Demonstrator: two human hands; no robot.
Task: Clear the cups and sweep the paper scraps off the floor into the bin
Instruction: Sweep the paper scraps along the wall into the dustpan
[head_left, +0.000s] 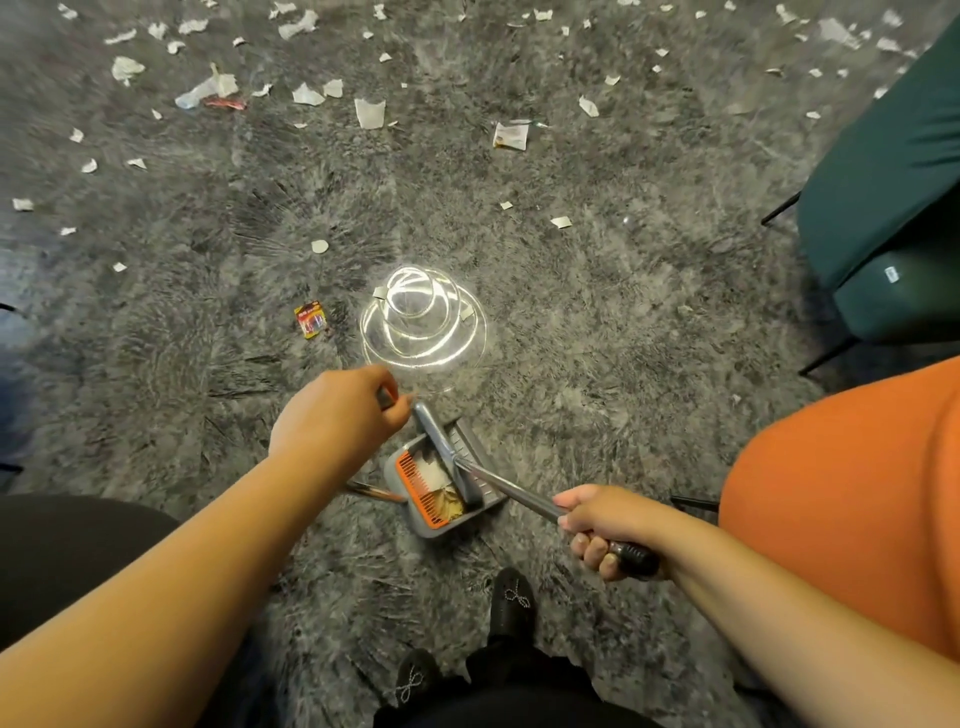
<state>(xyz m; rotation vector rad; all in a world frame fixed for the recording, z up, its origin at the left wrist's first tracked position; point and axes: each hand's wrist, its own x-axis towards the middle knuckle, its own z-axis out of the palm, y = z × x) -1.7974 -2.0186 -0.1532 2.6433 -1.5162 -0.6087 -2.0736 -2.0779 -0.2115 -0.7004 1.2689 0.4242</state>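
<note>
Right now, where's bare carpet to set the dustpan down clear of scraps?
Bare carpet lies right of the clear cup, toward the green chair, and left of the dustpan, below the red wrapper. The far carpet is crowded with paper scraps.

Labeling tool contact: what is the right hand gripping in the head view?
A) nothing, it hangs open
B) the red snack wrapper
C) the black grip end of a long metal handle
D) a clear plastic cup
C: the right hand curls round the black grip of the metal handle, which runs down toward the grey dustpan on the carpet.
</note>
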